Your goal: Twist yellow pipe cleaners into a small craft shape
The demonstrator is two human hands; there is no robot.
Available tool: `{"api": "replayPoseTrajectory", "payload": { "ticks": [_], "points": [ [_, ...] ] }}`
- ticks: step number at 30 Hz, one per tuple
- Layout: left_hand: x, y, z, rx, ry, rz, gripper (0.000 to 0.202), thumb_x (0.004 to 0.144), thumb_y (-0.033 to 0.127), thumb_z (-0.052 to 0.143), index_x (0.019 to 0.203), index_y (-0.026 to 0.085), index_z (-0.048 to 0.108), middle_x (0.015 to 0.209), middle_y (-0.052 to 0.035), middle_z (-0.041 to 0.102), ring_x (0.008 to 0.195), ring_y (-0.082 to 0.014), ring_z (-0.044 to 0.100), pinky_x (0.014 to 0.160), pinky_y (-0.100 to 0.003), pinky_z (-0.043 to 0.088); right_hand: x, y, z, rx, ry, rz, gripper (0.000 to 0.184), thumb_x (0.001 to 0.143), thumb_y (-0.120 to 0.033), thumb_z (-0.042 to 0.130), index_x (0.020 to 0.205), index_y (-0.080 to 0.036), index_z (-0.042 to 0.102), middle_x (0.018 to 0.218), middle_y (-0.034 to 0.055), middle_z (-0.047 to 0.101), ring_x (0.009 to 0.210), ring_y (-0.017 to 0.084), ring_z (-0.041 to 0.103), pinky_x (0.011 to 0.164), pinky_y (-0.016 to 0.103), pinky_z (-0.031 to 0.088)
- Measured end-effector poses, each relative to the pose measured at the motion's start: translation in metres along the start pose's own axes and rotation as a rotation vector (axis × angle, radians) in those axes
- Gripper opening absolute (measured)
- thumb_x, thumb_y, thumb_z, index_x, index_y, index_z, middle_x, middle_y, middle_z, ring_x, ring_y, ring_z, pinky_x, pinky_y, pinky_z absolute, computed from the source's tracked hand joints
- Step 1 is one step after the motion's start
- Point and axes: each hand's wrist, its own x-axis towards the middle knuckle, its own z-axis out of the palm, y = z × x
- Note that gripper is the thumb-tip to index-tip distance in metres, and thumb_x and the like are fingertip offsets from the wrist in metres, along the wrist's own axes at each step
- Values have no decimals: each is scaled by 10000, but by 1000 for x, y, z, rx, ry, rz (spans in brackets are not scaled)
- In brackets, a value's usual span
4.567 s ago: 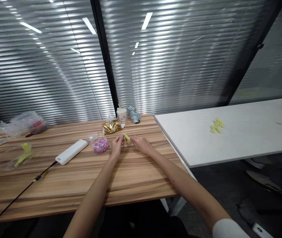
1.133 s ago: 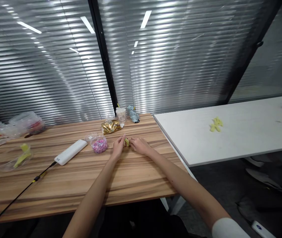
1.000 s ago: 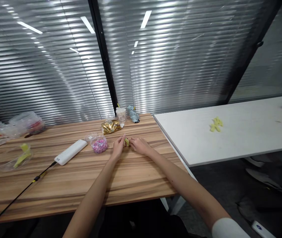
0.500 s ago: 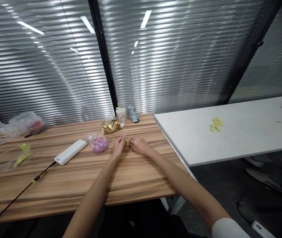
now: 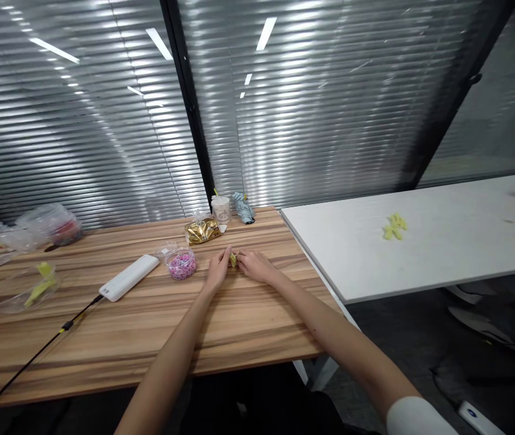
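left hand [image 5: 218, 269] and right hand [image 5: 254, 266] pinch a small yellow piece [image 5: 233, 260] between fingertips — clear tub [image 5: 182, 275] near the left.

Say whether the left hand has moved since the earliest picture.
Yes, slightly: the left hand has shifted right, away from the pink-filled tub.

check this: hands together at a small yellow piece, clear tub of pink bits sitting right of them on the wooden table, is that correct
The side is wrong: the head view shows the clear tub of pink bits left of the hands. The small yellow piece and wooden table are correct.
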Motion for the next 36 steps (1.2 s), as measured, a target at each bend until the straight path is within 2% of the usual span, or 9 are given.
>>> {"api": "replayPoseTrajectory", "payload": {
  "ticks": [8, 13, 21, 26, 36],
  "points": [
    [1, 2, 1, 3, 8, -29, 459, 780, 532, 392, 728, 155, 648, 714, -46, 641, 687, -171, 552, 656, -254, 400, 1, 2, 2, 29, 36, -37, 325, 876, -206, 323, 1138, -184, 515, 1103, 84, 570, 946, 180, 544, 821, 266, 377],
    [2, 1, 0, -65, 11, -61, 457, 765, 534, 419, 721, 143, 650, 668, -44, 625, 636, -157, 534, 616, -247, 393, 1, 2, 2, 13, 11, -34, 309, 886, -226, 320, 1099, -166, 536, 1070, 98, 577, 935, 180, 544, 813, 262, 375],
    [5, -3, 0, -132, 79, -84, 408, 717, 519, 505, 734, 139, 652, 651, -29, 621, 601, -134, 516, 579, -232, 370, -1, -1, -5, -16, -18, -18, 280, 888, -232, 317, 1019, -166, 555, 1022, 90, 591, 896, 174, 550, 760, 248, 370],
    [7, -5, 0, -147, 144, -77, 378, 667, 512, 565, 676, 142, 637, 610, -14, 604, 594, -130, 510, 562, -228, 363, -2, -3, -8, -18, -4, -7, 267, 889, -233, 318, 998, -169, 553, 1012, 83, 604, 883, 178, 559, 732, 249, 366],
    [7, -4, 0, -192, 191, -87, 356, 618, 487, 621, 706, 143, 647, 647, -29, 629, 597, -135, 536, 564, -241, 390, -3, -4, -9, -12, 16, 33, 269, 894, -239, 319, 998, -175, 559, 995, 90, 627, 908, 180, 561, 737, 236, 356]
  ]
}}
